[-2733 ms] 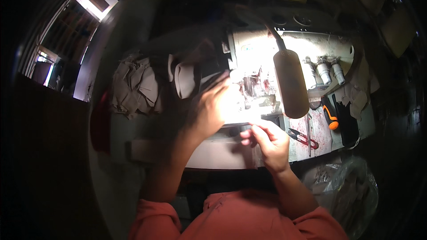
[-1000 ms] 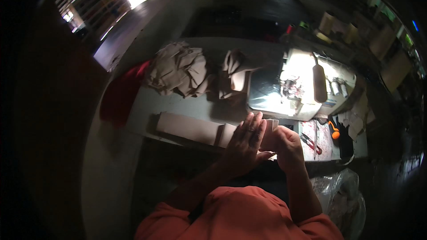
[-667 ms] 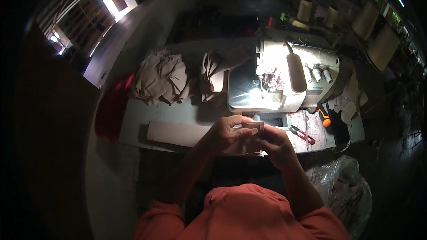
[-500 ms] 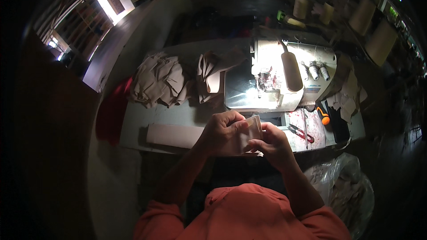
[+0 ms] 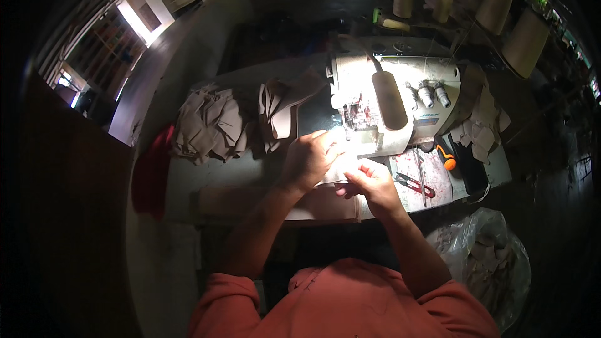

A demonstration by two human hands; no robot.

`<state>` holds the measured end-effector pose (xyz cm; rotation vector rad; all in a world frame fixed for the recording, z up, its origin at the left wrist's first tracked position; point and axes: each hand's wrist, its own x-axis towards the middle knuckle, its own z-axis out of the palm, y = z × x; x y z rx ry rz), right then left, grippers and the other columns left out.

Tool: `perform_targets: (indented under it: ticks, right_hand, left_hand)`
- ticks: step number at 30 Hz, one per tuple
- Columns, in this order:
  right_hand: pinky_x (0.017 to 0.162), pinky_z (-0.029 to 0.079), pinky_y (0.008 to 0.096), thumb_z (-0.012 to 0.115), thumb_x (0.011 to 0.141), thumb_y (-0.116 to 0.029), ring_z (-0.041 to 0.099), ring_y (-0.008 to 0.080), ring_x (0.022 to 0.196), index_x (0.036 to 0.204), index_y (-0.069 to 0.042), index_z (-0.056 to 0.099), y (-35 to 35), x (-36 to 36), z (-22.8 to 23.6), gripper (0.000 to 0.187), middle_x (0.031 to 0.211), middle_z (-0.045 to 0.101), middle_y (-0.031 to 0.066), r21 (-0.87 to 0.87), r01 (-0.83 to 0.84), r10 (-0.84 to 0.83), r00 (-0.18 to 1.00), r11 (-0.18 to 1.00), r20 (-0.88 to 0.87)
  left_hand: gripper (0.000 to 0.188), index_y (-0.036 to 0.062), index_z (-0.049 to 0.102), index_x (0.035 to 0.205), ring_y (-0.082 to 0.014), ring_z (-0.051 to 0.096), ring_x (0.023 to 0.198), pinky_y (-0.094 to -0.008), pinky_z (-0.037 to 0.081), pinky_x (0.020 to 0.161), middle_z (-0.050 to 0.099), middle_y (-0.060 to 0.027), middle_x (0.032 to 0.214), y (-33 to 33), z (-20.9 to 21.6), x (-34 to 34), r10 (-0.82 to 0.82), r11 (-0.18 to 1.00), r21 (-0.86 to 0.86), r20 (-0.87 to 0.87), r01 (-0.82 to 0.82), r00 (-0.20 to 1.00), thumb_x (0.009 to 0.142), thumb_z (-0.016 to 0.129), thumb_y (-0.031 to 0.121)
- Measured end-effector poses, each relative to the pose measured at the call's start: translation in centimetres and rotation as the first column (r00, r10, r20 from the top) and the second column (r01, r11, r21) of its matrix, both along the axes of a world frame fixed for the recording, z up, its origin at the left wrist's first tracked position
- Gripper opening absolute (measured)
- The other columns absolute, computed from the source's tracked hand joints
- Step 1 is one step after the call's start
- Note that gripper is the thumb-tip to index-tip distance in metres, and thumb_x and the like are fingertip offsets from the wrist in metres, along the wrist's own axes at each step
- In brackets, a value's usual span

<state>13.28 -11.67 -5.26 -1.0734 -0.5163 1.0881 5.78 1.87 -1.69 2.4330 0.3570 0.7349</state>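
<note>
Cloth [image 5: 337, 171], a small pale piece, lies between the person's two hands, at the near side of the sewing machine [image 5: 432, 126] and just in front of its brightly lit needle area. The right hand [image 5: 374, 184] pinches its near right part between thumb and bent fingers. The left hand [image 5: 311, 161] is on its left side, back up and fingers bent toward the machine; glare washes out the fingertips, so I cannot tell whether they grip the piece or only press on it.

The lamp [image 5: 389, 101], long and dark-backed, hangs over the machine, with three pale knobs [image 5: 426, 94] to its right. Left of the machine, a folded stack of fabric [image 5: 277, 116] sits on the table [image 5: 219, 172], and a bigger crumpled heap [image 5: 210, 125] rests farther left. A long fabric strip [image 5: 250, 203] lies along the table's near edge, partly under the left forearm.

To the right of the hands, red-handled snips [image 5: 414, 184] lie on a speckled sheet [image 5: 440, 178] near an orange-handled tool [image 5: 448, 161]. Below the table's right end, a clear plastic bag [image 5: 519, 256] holds fabric scraps [image 5: 491, 263]. Thread cones [image 5: 402, 1] stand behind the machine.
</note>
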Motion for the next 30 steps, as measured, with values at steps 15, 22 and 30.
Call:
perform_targets:
  ticks: [15,22,30]
  right_hand:
    - [0.059,0.047,0.0229,0.047,0.082,-0.002,0.059,0.0149,0.065,0.100,0.004,0.051,1.1,0.1,-0.7,0.020,0.084,0.058,0.0098,0.016,0.158,-0.159,0.981,0.987,0.110]
    - [0.059,0.046,0.0217,0.047,0.083,-0.003,0.058,0.0144,0.064,0.101,0.005,0.052,1.7,0.3,-0.6,0.020,0.084,0.059,0.0105,0.006,0.195,-0.194,0.971,0.981,0.141]
    - [0.061,0.048,0.0223,0.046,0.083,-0.003,0.057,0.0115,0.065,0.102,0.005,0.052,1.3,0.0,-1.0,0.021,0.079,0.060,0.0112,-0.027,0.210,-0.207,0.975,0.977,0.079]
  left_hand:
    - [0.015,0.0046,0.053,0.080,-0.0257,0.052,0.068,-0.0343,0.044,0.061,0.050,-0.0088,0.073,2.3,-0.8,1.5,-0.133,0.978,0.155,-0.043,0.139,0.990,0.067,0.056,0.011]
    - [0.012,0.0005,0.054,0.079,-0.0267,0.054,0.074,-0.0347,0.044,0.068,0.053,-0.0129,0.079,1.9,-1.0,1.4,-0.077,0.916,0.399,0.072,0.042,0.994,0.069,0.051,0.006]
    - [0.027,-0.0043,0.051,0.094,-0.0324,0.052,0.092,-0.0371,0.042,0.080,0.053,-0.0210,0.096,3.1,-2.3,1.2,-0.089,0.979,0.181,-0.052,0.097,0.995,0.069,0.053,0.003]
